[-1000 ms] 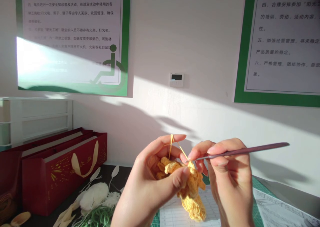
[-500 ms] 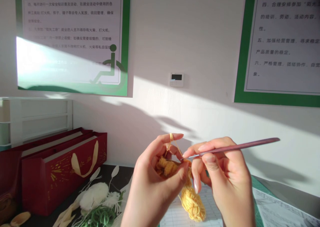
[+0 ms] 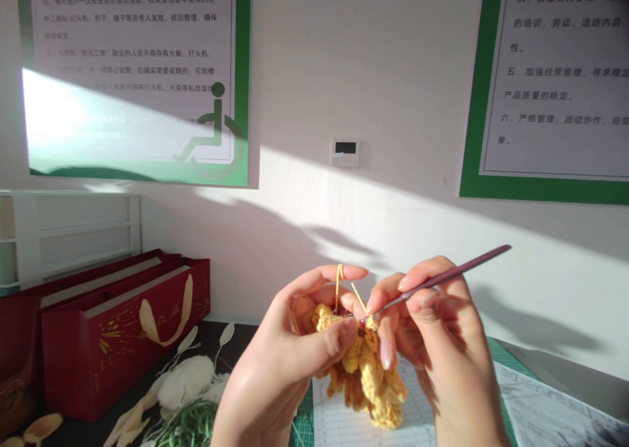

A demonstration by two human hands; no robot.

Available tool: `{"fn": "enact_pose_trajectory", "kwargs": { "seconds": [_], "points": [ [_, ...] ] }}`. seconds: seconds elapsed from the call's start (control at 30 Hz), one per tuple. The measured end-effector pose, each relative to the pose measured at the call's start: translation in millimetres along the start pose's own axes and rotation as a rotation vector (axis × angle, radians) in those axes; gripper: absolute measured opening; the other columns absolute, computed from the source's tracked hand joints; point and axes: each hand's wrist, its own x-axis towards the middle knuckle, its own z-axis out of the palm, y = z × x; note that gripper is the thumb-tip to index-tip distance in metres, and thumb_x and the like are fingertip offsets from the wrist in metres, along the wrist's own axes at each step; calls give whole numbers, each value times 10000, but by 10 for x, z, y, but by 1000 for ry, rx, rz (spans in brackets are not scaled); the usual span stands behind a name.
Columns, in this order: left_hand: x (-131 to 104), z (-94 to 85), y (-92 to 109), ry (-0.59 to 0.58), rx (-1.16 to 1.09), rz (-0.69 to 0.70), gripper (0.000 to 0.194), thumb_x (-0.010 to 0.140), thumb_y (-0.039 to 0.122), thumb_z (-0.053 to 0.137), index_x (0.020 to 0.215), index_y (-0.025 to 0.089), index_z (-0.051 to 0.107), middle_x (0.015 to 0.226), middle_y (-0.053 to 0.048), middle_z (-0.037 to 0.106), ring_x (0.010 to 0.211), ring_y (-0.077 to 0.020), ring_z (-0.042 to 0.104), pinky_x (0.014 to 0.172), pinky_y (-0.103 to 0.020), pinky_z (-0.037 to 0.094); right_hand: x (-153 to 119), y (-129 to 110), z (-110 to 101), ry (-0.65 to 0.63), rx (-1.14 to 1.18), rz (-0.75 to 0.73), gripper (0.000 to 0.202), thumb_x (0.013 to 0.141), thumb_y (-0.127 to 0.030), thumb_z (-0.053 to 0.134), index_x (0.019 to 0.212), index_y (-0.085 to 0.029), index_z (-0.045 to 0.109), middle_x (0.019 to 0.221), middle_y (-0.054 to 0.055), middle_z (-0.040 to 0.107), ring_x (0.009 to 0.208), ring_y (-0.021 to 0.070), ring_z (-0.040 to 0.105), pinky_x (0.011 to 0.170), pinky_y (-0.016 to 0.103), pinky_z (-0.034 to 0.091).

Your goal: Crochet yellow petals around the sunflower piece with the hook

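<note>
My left hand [image 3: 299, 329] pinches a yellow crochet piece [image 3: 366, 362] between thumb and fingers, and yellow yarn [image 3: 340, 272] loops around its raised index finger. In my right hand [image 3: 432, 316] is a crochet hook [image 3: 455, 271] with a dark purple handle, held like a pen and slanting up to the right. The hook's metal tip lies at the top edge of the crochet piece, where a strand of yarn runs down to it. Ruffled folds of the piece hang below both hands. My fingers partly hide the stitches.
Red gift bags [image 3: 147, 329] stand at the left, before a white rack [image 3: 88, 224]. White yarn [image 3: 187, 385] and green yarn [image 3: 191, 424] lie on the dark table. Below my hands are printed paper [image 3: 339, 424] and a green cutting mat [image 3: 496, 352]. Green-bordered posters [image 3: 240, 106] hang on the wall.
The hook's handle has swung left and tilts more steeply. My left hand has turned, so more of the ruffled piece shows, hanging in front of where the yellow yarn ball was visible.
</note>
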Motion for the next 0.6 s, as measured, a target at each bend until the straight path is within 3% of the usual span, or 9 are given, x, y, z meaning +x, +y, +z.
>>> {"fn": "enact_pose_trajectory", "kwargs": {
  "seconds": [0.17,0.6],
  "points": [
    [6,-28,-26,-22,-18,5,408,781,285,844,1151,163,722,879,-47,662,726,-152,622,632,-229,475,0,-18,-27,32,-29,3,142,1001,-386,563,960,-274,486,878,0,731,445,83,609,365,173,256],
    [0,-22,-27,-15,-1,-2,401,798,300,832,1153,155,713,873,-50,669,719,-164,646,623,-243,492,-10,-19,-19,35,-14,-10,147,1009,-413,539,961,-294,468,849,-20,720,441,100,615,339,152,312]
  ]
}}
